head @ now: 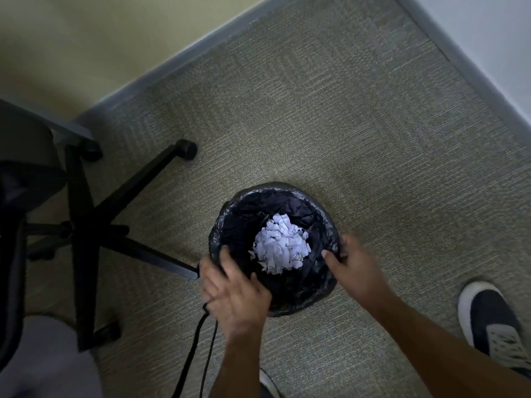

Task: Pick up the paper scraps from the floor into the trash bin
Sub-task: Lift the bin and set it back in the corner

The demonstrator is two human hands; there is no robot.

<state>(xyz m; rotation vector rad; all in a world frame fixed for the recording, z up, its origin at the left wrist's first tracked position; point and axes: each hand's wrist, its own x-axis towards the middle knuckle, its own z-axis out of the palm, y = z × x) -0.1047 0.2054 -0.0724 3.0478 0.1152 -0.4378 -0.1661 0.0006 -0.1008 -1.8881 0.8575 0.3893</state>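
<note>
Materials underfoot: woven carpet, plastic liner, torn paper.

The carpet [330,110] looked matt and rough, a ribbed weave. The trash bin [275,300] wore a black plastic liner [247,214], thin, crinkled and faintly glossy. The paper scraps [280,245] inside looked matt, with ragged torn edges. The chair base [86,225] appeared to be smooth black plastic, dully sheened.

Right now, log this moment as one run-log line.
scraps: paper scraps piled in trash bin | left hand on near rim | right hand gripping right rim | carpet: no scraps visible
</note>
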